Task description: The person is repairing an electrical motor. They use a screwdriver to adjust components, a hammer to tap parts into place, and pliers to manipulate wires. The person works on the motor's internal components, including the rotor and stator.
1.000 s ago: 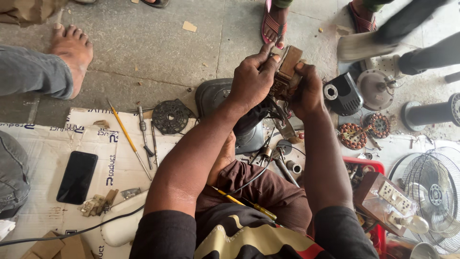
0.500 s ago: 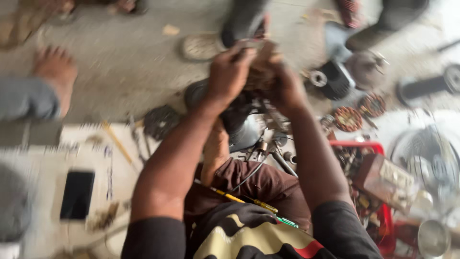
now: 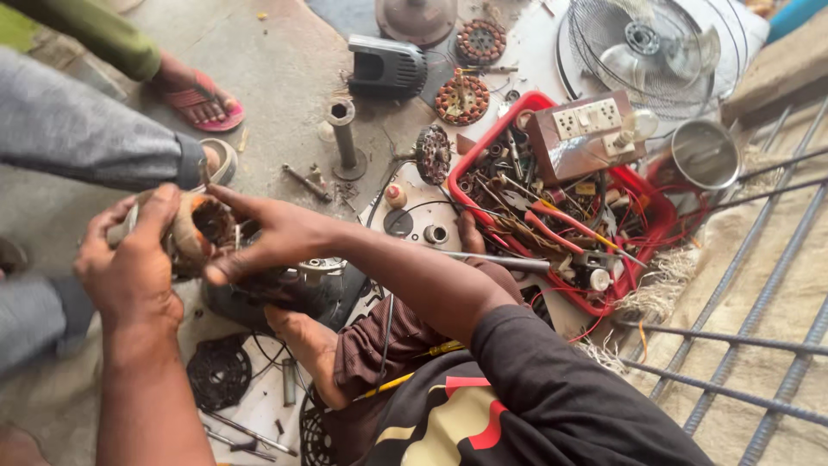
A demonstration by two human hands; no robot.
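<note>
Gripping a wound motor stator (image 3: 203,229) from both sides: left hand (image 3: 129,267) wraps the outer shell, fingers curled tight over the top; right hand (image 3: 276,237) pinches the near rim, thumb and forefinger closed on the edge. Both hands closed on the part, nothing loose. It sits raised in front of the chest, over a dark round motor housing (image 3: 285,298) that rests against the person's bare foot (image 3: 306,345) (probably braced there so it can't roll).

Two-sided hold makes sense: copper windings face inward toward the right hand, so that side stays visible while the left carries the weight.

Room:
- Left side tight. Another person's grey sleeve (image 3: 86,138) and sandalled foot (image 3: 194,95) sit just beyond the left hand.
- Right side crowded. Red tray (image 3: 642,216) full of wires, screwdrivers and small parts, with a brown socket box (image 3: 582,129) propped on its far rim.
- Beyond it, a metal cup (image 3: 707,155) and a wire fan guard (image 3: 647,52).
- Ahead: upright socket spanner (image 3: 343,138), black motor cover (image 3: 386,65), two spare wound stators (image 3: 461,97).
- Near side: black vent grille (image 3: 220,371) by the left forearm, loose screws around it.
- Far right, rebar rods (image 3: 759,302) lie across sacking.

Freest floor is the bare concrete (image 3: 285,52) ahead, between the sandal and the spanner.
</note>
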